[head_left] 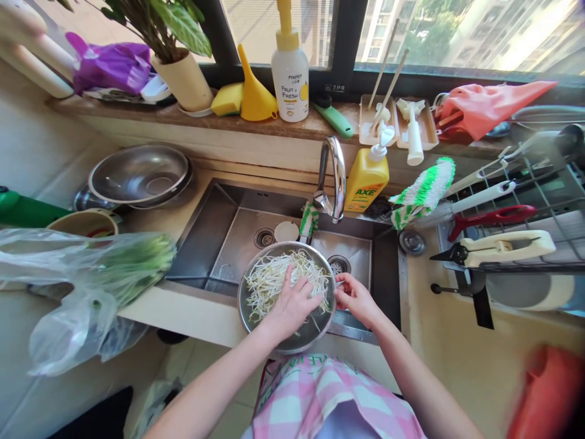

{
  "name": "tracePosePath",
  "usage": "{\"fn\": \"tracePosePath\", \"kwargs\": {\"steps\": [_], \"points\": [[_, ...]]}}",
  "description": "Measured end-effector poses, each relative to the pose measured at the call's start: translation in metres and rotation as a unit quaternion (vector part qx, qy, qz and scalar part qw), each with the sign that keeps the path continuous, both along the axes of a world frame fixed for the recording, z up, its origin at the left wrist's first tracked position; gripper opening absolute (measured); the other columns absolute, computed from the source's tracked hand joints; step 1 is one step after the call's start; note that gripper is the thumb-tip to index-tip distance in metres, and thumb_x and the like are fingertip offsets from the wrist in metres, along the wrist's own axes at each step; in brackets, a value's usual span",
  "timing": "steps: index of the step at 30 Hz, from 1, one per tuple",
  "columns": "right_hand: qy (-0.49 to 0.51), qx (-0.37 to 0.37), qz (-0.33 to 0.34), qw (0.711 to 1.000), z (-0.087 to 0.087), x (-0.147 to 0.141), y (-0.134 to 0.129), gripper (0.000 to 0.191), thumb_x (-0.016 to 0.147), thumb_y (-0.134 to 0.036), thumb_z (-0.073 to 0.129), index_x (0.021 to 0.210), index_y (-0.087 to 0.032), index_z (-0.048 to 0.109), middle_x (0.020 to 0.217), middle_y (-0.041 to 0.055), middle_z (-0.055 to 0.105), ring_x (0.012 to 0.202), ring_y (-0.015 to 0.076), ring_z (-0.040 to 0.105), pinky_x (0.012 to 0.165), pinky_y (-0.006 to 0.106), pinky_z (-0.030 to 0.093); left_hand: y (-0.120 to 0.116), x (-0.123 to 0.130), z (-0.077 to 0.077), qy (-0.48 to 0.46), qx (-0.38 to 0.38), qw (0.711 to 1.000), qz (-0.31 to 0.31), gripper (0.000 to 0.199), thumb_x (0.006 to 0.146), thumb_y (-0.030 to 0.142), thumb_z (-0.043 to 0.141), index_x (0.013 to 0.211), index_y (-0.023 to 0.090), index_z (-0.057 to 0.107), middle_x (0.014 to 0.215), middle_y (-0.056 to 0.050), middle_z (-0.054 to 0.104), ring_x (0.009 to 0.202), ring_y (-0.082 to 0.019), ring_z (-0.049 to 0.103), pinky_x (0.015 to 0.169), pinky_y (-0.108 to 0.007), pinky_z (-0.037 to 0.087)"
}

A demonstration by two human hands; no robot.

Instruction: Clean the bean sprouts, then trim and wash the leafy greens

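A round metal bowl [315,332] sits over the near side of the sink, with a heap of bean sprouts [265,286] in it. My left hand [292,302] rests on the sprouts, palm down, its fingers spread and the index finger stretched forward. At the bowl's right edge, my right hand [356,296] is closed, thumb and fingers pinching the rim. Some sprouts are hidden beneath my left hand. Behind the bowl stands the chrome faucet [338,177], its spout above the sink's divider.
The steel sink [219,231] has two basins. Stacked metal bowls [137,174] and bagged green vegetables [137,268] lie left. A yellow detergent bottle [365,180] stands behind the right basin. At right, a wire rack [525,177] holds utensils, with scissors [503,249] jutting out.
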State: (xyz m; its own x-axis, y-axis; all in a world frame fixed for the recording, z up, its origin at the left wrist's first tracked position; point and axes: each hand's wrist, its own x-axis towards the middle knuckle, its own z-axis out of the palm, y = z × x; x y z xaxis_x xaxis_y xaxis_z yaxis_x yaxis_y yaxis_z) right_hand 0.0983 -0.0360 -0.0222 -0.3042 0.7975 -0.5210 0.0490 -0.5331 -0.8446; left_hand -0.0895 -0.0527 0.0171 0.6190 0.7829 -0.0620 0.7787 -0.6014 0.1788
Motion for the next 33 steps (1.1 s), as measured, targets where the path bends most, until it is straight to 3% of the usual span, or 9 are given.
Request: {"fn": "tracePosePath", "kwargs": {"steps": [5,10,13,17,20,23,26,29,33], "points": [[0.013,-0.019,-0.007,1.000,0.003,0.002,0.005,0.025,0.067,-0.027,0.057,0.088,-0.020,0.047,0.055,-0.0089,0.045,0.045,0.0074,0.047,0.043,0.020,0.039,-0.008,-0.028,0.002,0.032,0.039,0.998,-0.030,0.009,0.080,0.020,0.053,0.083,0.023,0.060,0.084,-0.004,0.055,0.095,-0.021,0.049,0.104,-0.063,0.008],[0.013,-0.030,-0.018,0.999,0.007,0.003,0.008,0.025,0.065,-0.027,0.058,0.086,-0.020,0.046,0.054,-0.0095,0.043,0.044,0.0068,0.045,0.044,0.021,0.039,-0.018,-0.048,0.008,0.038,0.032,0.998,-0.045,0.009,0.080,0.018,0.052,0.078,0.021,0.060,0.083,-0.004,0.057,0.094,-0.021,0.051,0.103,-0.065,0.007],[0.006,-0.032,-0.014,0.999,0.007,0.004,0.008,0.026,0.064,-0.028,0.059,0.086,-0.020,0.046,0.054,-0.0092,0.044,0.044,0.0073,0.045,0.045,0.021,0.039,-0.022,-0.055,0.017,0.016,-0.011,0.999,-0.049,0.020,0.078,0.011,0.050,0.092,0.022,0.061,0.096,-0.006,0.059,0.106,-0.023,0.048,0.103,-0.065,0.007],[-0.019,-0.019,-0.006,1.000,0.002,0.009,0.005,0.026,0.068,-0.031,0.057,0.090,-0.019,0.047,0.057,-0.0073,0.047,0.046,0.0080,0.046,0.046,0.022,0.040,-0.019,-0.070,0.026,-0.066,-0.061,0.996,-0.029,0.046,0.074,0.005,0.046,0.115,0.024,0.053,0.120,-0.008,0.052,0.120,-0.023,0.040,0.106,-0.056,0.018],[-0.099,0.075,-0.005,0.992,0.001,0.011,0.004,0.027,0.073,-0.031,0.055,0.096,-0.018,0.050,0.068,-0.0020,0.054,0.057,0.0113,0.052,0.053,0.025,0.045,-0.014,-0.077,0.023,-0.116,-0.046,0.992,0.017,0.040,0.077,0.005,0.043,0.112,0.022,0.055,0.119,-0.008,0.052,0.117,-0.021,0.044,0.105,-0.049,0.027],[-0.227,0.258,-0.004,0.939,0.009,0.005,0.010,0.023,0.077,-0.027,0.052,0.098,-0.020,0.056,0.095,0.0071,0.057,0.086,0.0183,0.056,0.072,0.033,0.048,-0.014,-0.073,0.016,-0.143,-0.027,0.989,0.023,0.031,0.081,0.009,0.044,0.106,0.021,0.058,0.112,-0.008,0.056,0.106,-0.018,0.051,0.103,-0.046,0.032],[-0.330,0.381,0.026,0.863,0.022,-0.013,0.021,0.015,0.079,-0.024,0.051,0.088,-0.020,0.062,0.115,0.0113,0.051,0.110,0.0250,0.045,0.089,0.043,0.041,-0.013,-0.062,0.014,-0.164,-0.001,0.986,0.017,0.026,0.083,0.013,0.046,0.102,0.022,0.059,0.102,-0.005,0.060,0.097,-0.016,0.055,0.100,-0.044,0.035],[-0.412,0.390,0.075,0.820,0.029,-0.036,0.031,0.013,0.078,-0.023,0.054,0.077,-0.018,0.065,0.130,0.0131,0.042,0.124,0.0315,0.030,0.093,0.049,0.036,-0.001,-0.051,0.017,-0.181,0.019,0.983,0.039,0.021,0.083,0.016,0.048,0.100,0.021,0.060,0.092,-0.004,0.061,0.088,-0.015,0.056,0.093,-0.040,0.039],[-0.460,0.347,0.097,0.811,0.022,-0.053,0.037,0.015,0.077,-0.026,0.055,0.075,-0.015,0.066,0.142,0.0127,0.027,0.132,0.0369,0.011,0.092,0.054,0.033,0.038,-0.035,0.016,-0.142,0.012,0.987,0.079,0.021,0.085,0.022,0.047,0.098,0.020,0.062,0.088,-0.005,0.060,0.085,-0.017,0.053,0.078,-0.034,0.043]]}}
